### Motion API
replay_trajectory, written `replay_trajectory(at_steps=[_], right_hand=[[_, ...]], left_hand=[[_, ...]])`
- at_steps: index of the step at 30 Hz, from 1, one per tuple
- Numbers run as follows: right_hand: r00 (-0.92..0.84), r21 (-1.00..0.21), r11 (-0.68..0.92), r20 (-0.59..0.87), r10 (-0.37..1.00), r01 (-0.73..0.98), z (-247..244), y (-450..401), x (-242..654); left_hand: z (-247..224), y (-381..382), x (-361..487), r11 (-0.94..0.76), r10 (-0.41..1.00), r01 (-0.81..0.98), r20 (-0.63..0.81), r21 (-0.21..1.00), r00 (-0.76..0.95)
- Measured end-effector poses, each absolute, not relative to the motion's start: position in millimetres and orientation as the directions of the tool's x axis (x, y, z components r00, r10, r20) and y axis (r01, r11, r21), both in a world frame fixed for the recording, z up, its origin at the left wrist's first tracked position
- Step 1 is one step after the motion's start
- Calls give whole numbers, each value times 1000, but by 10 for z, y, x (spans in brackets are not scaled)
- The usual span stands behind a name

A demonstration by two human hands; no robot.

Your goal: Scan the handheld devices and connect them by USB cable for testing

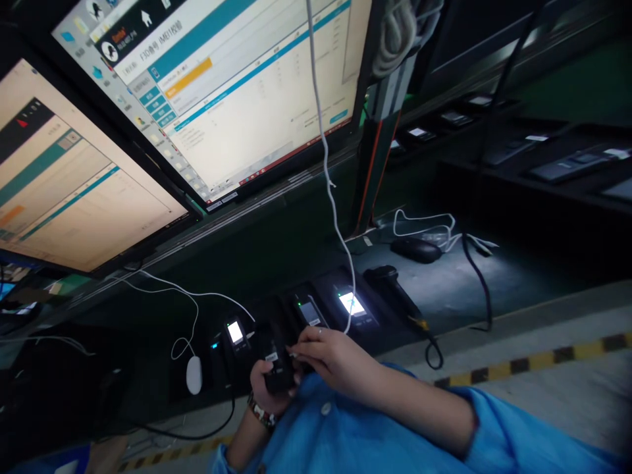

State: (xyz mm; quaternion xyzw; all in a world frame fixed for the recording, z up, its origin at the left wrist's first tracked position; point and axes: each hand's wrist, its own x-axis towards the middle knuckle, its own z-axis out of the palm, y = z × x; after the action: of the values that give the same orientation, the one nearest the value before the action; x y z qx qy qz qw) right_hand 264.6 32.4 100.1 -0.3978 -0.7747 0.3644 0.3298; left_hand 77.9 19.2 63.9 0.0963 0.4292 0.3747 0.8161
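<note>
My left hand (271, 388) is closed round a dark phone-like handheld device (277, 362) with a small pale label, thumb on its front. My right hand (330, 355) pinches a small white plug at the device's right edge; whether it is inserted I cannot tell. A white cable (332, 197) hangs from above and passes behind my right hand. Just beyond my hands lie similar devices: one with a lit white screen (236, 331) to the left, one with a greyish screen (311, 313), and one with a bright screen (351, 303) to the right.
Two lit monitors (257, 99) (74, 178) stand behind the bench. A white mouse (194, 375) lies at left. A barcode scanner (397, 293) and a black mouse (416, 249) lie at right. Dark trays (494, 178) hold more devices. A black cable (478, 276) hangs at right.
</note>
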Motion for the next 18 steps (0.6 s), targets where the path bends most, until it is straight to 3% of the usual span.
replay_trajectory(at_steps=[4,12,18], right_hand=[[-499,-823,408,180,848,396,1004,306,2616],[-579,-753,456,124,806,474,1093,347,2586],[-634,-692,538,148,759,482,1120,341,2569]], left_hand=[[613,170,757,704,691,-505,-648,499,321],[620,147,807,625,776,-413,-580,662,246],[638,121,822,612,782,-417,-594,672,191]])
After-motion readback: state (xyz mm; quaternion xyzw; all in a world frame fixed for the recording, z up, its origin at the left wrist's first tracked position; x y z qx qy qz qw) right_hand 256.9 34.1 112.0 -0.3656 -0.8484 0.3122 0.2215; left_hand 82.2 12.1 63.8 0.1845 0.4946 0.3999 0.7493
